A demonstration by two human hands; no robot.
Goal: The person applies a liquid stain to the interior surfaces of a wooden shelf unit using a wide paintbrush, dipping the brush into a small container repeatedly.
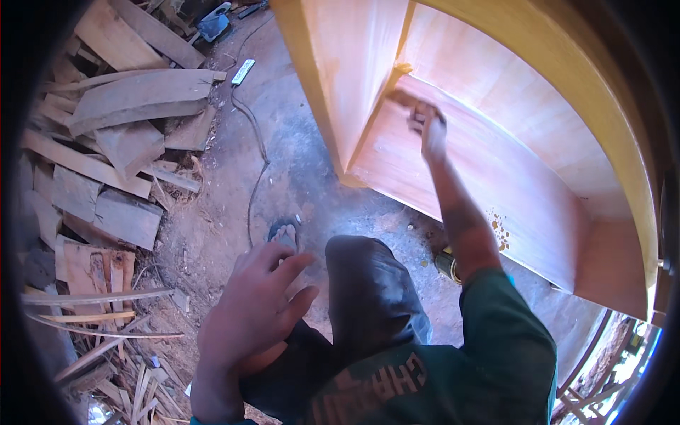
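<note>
Fingers of my right hand (pixel 429 125) closed on blurred brush (pixel 404 98), I think, inside cabinet (pixel 510 159) near corner; left hand (pixel 256 306) loosely spread, seemingly empty, outside cabinet. Coating apparently underway; stroke calls for steady wrist. Tin (pixel 447 265) beside cabinet's near edge.

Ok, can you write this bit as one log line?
right hand: gripping blurred brown brush-like tool | left hand: open, apparently empty | pale wooden cabinet with yellow edges: tool inside | amber spots: inside cabinet

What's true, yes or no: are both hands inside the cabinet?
No: the right hand reaches into the cabinet, the left hand is outside.
</note>
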